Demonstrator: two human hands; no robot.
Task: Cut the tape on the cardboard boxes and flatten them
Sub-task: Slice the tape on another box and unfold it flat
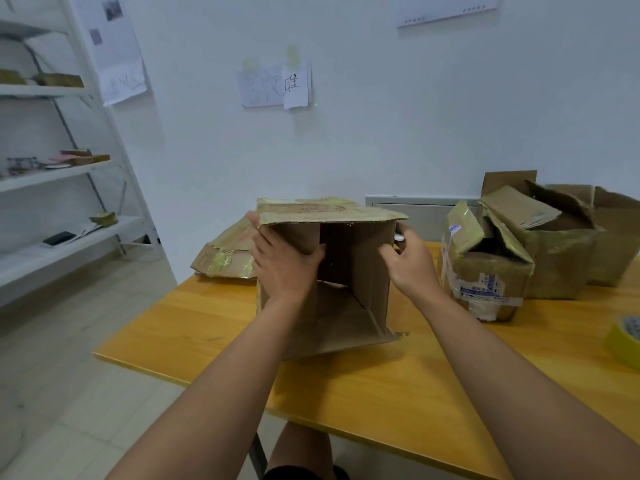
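Observation:
An open cardboard box (349,268) lies on its side on the wooden table (398,382), its open end facing me. My left hand (282,263) grips the box's left side flap, thumb inside the opening. My right hand (410,261) grips the right wall of the box, fingers curled round its edge; something small and white shows behind that hand. A flattened box (225,254) with yellow tape lies behind at the left.
Two unflattened boxes, a taped one (485,268) and a bigger torn one (561,244), stand at the right. A roll of yellow tape (625,337) sits at the right edge. White shelving (69,168) stands left of the table.

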